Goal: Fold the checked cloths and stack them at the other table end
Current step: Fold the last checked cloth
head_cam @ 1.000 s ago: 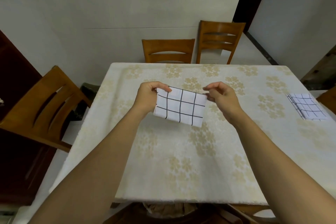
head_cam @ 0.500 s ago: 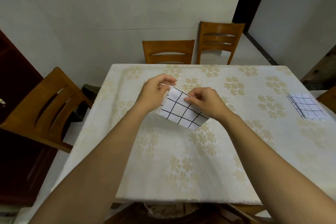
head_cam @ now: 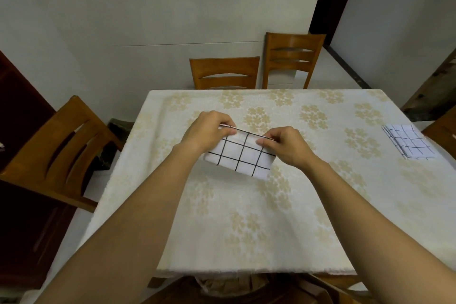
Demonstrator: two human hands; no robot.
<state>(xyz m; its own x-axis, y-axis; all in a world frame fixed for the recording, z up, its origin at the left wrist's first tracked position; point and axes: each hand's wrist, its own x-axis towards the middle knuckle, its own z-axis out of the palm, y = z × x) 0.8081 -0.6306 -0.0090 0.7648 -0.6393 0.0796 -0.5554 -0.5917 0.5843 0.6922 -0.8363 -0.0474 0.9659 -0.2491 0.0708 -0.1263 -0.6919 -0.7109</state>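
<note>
Both hands hold a folded checked cloth (head_cam: 240, 157) over the middle of the table (head_cam: 246, 229). The left hand (head_cam: 208, 132) pinches the cloth's far-left corner, fingers curled over its top edge. The right hand (head_cam: 287, 147) pinches the far-right corner between thumb and fingertips. The cloth hangs from that edge and slopes toward the near right. Whether its lower edge touches the tablecloth, I cannot tell. A second folded cloth (head_cam: 408, 142) lies flat near the table's right edge, well apart from the hands. Two chairs (head_cam: 225, 73) stand at the far side, another chair (head_cam: 59, 153) on the left.
</note>
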